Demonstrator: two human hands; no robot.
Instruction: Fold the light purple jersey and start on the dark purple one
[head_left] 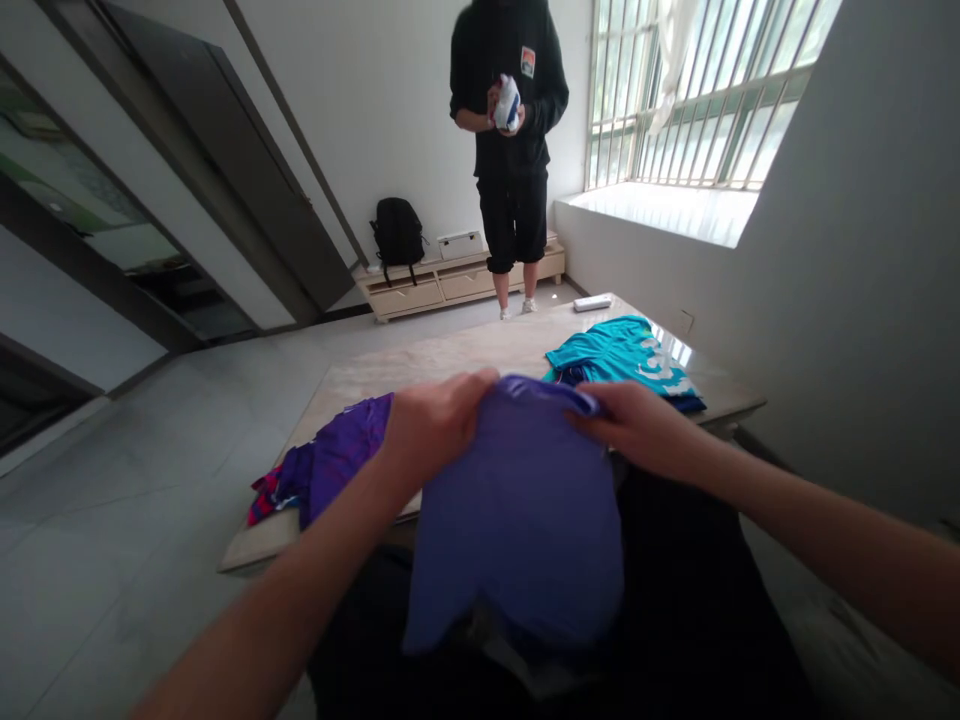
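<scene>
From the head camera we see both of our forearms reaching forward to a blue-violet garment point(517, 510) held up in front of us at the near edge of the table point(450, 360). Our left hand point(439, 420) is closed in a fist over the garment's upper left corner, knuckles up, cloth bunched inside the grip. Our right hand point(637, 425) lies at the upper right corner with fingers point(592, 412) stretched toward the left, pinching the folded top hem against the thumb. The garment hangs between and below the two hands, draping down over our dark lap, its top edge running straight from one hand to the other.

On the table, just left of our left hand, lies a crumpled purple garment point(337, 460) with a red-striped bit at its outer end, partly over the table's edge. Just beyond our right hand lies a turquoise shirt point(622, 355) with white markings, and farther back a small white flat object point(592, 302).

Across the room a person in black point(514, 130) stands holding a white and blue bundle point(508, 103) in both hands. A black backpack point(397, 232) rests on the low cabinet point(442, 280) by the wall, beside the barred window point(697, 90).
</scene>
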